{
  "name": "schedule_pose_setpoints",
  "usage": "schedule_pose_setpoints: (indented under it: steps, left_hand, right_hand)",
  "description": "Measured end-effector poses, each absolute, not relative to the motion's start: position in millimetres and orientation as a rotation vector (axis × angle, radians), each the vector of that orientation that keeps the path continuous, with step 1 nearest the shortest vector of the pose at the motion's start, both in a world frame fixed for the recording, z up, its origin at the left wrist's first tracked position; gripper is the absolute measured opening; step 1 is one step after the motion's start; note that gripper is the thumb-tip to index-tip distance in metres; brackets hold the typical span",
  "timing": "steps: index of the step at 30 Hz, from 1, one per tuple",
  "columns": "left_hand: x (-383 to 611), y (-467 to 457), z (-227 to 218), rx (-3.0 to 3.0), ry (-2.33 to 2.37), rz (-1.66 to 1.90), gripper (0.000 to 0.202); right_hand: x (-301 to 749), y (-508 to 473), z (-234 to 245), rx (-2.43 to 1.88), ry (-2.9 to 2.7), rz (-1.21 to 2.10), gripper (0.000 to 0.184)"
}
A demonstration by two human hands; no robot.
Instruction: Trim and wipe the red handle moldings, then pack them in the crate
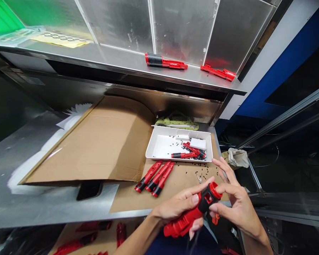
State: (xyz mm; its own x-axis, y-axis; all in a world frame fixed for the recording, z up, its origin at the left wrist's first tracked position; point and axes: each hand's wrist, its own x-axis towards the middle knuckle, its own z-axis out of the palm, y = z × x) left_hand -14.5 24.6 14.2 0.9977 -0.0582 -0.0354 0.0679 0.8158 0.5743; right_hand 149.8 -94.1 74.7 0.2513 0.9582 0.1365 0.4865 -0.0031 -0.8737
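My left hand (179,203) is wrapped round a red and black plastic housing (186,220), held tilted above the bench's front edge. Its round, open red end points up toward my right hand (235,200). There my right index finger touches the rim and the thumb presses near the side, while the other fingers are raised. Whether a small part sits between finger and thumb is hidden. Just left of my hands, several similar red and black housings (158,177) lie side by side on cardboard. Below my right hand hangs a small orange-red piece (216,219).
A white tray (159,158) holds more housings, a white block (198,143) and scattered small black pieces. Tweezers (200,177) lie in front. A large cardboard sheet (95,141) leans at left, above a dark phone-like object (89,190). Two red parts (166,63) rest on the metal shelf.
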Motion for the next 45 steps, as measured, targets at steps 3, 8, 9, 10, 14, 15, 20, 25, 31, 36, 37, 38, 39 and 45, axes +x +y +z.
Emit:
schedule_pose_setpoints:
  steps: [3, 8, 9, 10, 14, 15, 20, 25, 31, 36, 37, 38, 39, 45]
  left_hand:
    - [-15, 26, 16, 0.637, 0.004, -0.075, 0.087]
    - [-16, 28, 15, 0.695, 0.011, -0.085, 0.087]
    - [-16, 28, 15, 0.710, 0.013, -0.088, 0.088]
    - [-16, 28, 15, 0.728, 0.017, -0.091, 0.089]
    - [-16, 30, 20, 0.833, 0.059, -0.075, 0.091]
    - [-16, 30, 22, 0.858, 0.076, -0.069, 0.091]
    - [-15, 29, 28, 0.898, 0.100, -0.060, 0.082]
    - [-13, 27, 25, 0.900, 0.055, -0.052, 0.073]
    - [-12, 25, 22, 0.948, 0.038, -0.057, 0.071]
    - [-10, 25, 19, 0.990, 0.049, -0.051, 0.073]
    - [-10, 25, 19, 1.014, 0.046, -0.050, 0.074]
    - [-11, 26, 19, 1.043, 0.043, -0.052, 0.075]
    - [-11, 26, 19, 1.073, 0.040, -0.054, 0.075]
    - [-12, 25, 26, 1.246, 0.087, -0.034, 0.075]
  right_hand:
    - [150, -95, 76, -1.639, -1.380, 0.659, 0.016]
    - [151, -97, 79, -1.650, -1.477, 0.714, 0.009]
    - [152, -97, 79, -1.652, -1.474, 0.724, 0.010]
    - [152, -98, 79, -1.656, -1.467, 0.738, 0.011]
    - [152, -99, 82, -1.726, -1.471, 0.757, 0.014]
    - [153, -100, 83, -1.754, -1.491, 0.744, 0.013]
    - [153, -100, 93, -1.855, -1.579, 0.698, 0.004]
    - [153, -99, 96, -1.874, -1.610, 0.678, 0.009]
    - [152, -102, 93, -1.888, -1.604, 0.601, 0.011]
    - [152, -103, 93, -1.911, -1.625, 0.549, 0.012]
    - [152, -103, 94, -1.907, -1.631, 0.553, 0.013]
    - [153, -103, 94, -1.903, -1.639, 0.563, 0.013]
    - [154, -103, 94, -1.898, -1.646, 0.576, 0.014]
    - [159, -104, 90, -1.893, -1.665, 0.569, 0.011]
